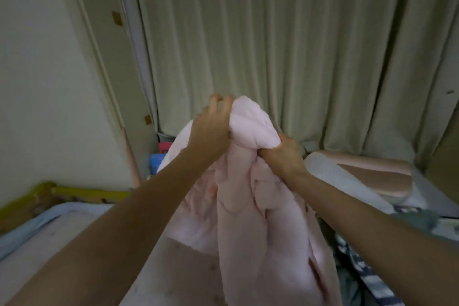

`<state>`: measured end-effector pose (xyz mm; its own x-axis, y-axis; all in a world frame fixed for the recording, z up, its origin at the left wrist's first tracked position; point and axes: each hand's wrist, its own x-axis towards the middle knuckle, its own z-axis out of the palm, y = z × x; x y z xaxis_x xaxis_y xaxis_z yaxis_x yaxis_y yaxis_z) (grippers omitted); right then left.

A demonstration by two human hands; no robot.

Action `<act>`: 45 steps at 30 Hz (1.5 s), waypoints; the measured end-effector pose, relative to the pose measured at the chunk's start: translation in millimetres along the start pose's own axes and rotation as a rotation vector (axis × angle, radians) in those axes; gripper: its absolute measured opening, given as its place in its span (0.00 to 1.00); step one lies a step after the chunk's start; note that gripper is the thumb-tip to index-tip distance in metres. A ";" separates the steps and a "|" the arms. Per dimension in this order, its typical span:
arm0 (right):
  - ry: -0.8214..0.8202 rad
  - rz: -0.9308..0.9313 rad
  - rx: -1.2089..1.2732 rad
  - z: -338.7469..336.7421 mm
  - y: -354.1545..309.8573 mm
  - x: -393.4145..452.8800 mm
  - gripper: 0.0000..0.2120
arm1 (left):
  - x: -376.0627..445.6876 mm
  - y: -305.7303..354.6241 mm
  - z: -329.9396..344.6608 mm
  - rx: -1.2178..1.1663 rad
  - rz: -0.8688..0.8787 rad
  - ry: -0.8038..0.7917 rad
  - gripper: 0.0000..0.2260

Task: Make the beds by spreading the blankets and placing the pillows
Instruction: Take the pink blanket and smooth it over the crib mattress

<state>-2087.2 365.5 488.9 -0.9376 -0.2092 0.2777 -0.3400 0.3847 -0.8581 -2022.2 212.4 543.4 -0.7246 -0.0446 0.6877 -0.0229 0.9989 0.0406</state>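
- Head view: nearest the camera, both bare forearms reach forward over a pale pink mattress sheet with faint small dots (82, 238), and the soft pale-pink quilted blanket (250, 201) hangs from the hands in a long, bunched column, its long axis roughly vertical.
- Left hand (211, 129) curls its fingers over the blanket's top fold from the left; right hand (285, 150) clenches a gathered fistful just below and to the right. Both hands touch the cloth, close together.
- Spreading likely calls for drawing the hands apart, leftward over the sheet.
- Right of the blanket lies a pink-and-white rolled pillow (360, 174).
- Beyond, a yellow bed rail (82, 192), then pale green pleated curtains (273, 45).
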 end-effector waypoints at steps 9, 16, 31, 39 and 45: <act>-0.242 0.431 0.201 112.1 1.2 -56.9 0.20 | -176.1 -62.7 29.3 -0.161 -0.091 -0.509 0.54; -0.455 0.422 0.483 166.6 -18.2 -62.0 0.32 | -203.7 -114.6 1.4 -0.437 -0.520 -0.332 0.31; -1.059 -0.374 0.092 233.7 -52.8 -118.4 0.10 | -327.7 -162.7 -74.2 0.059 -1.097 -0.807 0.50; -1.258 -0.665 0.208 207.8 -135.6 -142.1 0.10 | -314.4 -149.5 -147.7 -0.192 -0.926 -0.619 0.42; -1.375 -0.767 0.120 217.8 -155.6 -195.8 0.16 | -314.9 -130.4 -175.8 -0.593 -1.013 -0.815 0.28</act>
<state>-1834.8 150.8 474.0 0.2507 -0.9614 0.1137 -0.6136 -0.2486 -0.7495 -1669.9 93.7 449.0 -0.7610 -0.4996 -0.4138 -0.6215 0.3787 0.6858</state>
